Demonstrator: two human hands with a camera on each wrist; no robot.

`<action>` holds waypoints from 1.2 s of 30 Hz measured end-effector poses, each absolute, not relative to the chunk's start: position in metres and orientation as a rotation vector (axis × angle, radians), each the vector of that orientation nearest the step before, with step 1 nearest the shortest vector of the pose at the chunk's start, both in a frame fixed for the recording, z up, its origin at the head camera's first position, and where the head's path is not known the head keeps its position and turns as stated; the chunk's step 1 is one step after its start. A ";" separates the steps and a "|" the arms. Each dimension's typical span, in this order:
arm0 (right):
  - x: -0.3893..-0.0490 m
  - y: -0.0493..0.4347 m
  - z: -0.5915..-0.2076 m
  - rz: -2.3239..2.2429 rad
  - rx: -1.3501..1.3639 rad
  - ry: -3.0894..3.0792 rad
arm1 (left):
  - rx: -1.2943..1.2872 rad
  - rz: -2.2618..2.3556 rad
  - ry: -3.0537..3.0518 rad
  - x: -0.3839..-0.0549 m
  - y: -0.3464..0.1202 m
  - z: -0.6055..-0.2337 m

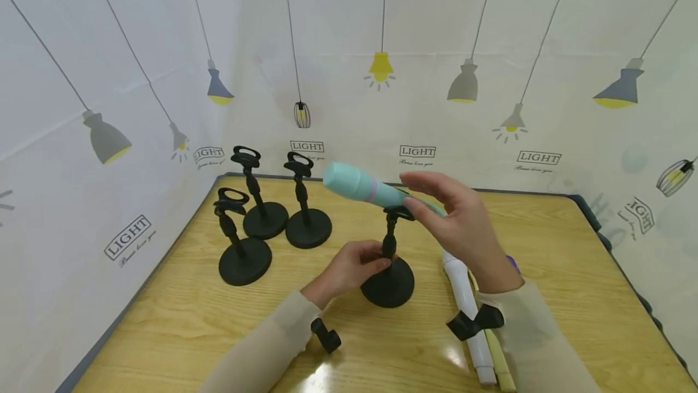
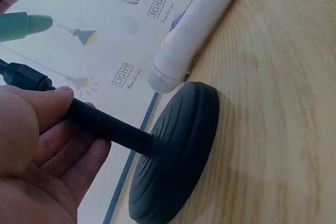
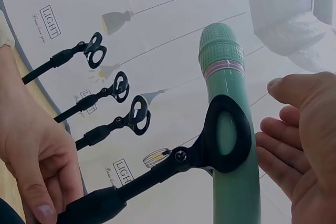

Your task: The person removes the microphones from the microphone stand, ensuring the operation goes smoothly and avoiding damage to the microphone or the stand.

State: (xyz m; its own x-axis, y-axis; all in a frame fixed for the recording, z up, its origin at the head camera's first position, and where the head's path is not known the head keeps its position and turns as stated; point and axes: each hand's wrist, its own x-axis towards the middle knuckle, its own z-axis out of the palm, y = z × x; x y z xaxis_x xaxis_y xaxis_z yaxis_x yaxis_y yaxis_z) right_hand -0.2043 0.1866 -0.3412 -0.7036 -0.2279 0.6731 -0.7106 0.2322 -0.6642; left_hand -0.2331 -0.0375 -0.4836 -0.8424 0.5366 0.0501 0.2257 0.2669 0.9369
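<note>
A mint-green microphone (image 1: 349, 181) lies tilted in the clip (image 3: 242, 148) of a black desk microphone stand (image 1: 389, 290). My left hand (image 1: 349, 269) grips that stand's upright just above its round base (image 2: 176, 153), thumb on one side and fingers behind. Beside the microphone's handle is my right hand (image 1: 463, 223), its thumb lifted away and its fingers loosely bent, fingertips right at the handle's side in the right wrist view. The clip's loop wraps the handle below the pink ring (image 3: 224, 66).
Three more black stands with clips, a front one (image 1: 245, 260), a back one (image 1: 265, 220) and another (image 1: 308, 227), stand at the left. A white microphone (image 1: 463, 296) and a yellow one (image 1: 498, 359) lie at the right, under my right forearm. A printed curtain (image 1: 338, 17) surrounds the table.
</note>
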 end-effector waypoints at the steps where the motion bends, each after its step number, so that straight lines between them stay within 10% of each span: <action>1: -0.205 0.185 -0.340 1.470 0.875 -2.077 | 0.709 1.602 2.255 -0.233 -0.037 -0.484; 36: -0.207 0.156 -0.331 1.052 0.945 -2.203 | 0.761 1.636 2.323 -0.227 -0.027 -0.485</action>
State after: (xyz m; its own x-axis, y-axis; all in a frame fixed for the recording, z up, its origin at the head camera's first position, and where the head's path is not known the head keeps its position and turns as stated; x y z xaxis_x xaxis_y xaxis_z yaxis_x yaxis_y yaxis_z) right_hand -0.2067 0.1559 -0.3310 -0.6228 -0.3656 0.6917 -0.7678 0.4554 -0.4506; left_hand -0.2271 -0.0266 -0.4854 -0.8477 0.5149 0.1277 0.2938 0.2551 0.9212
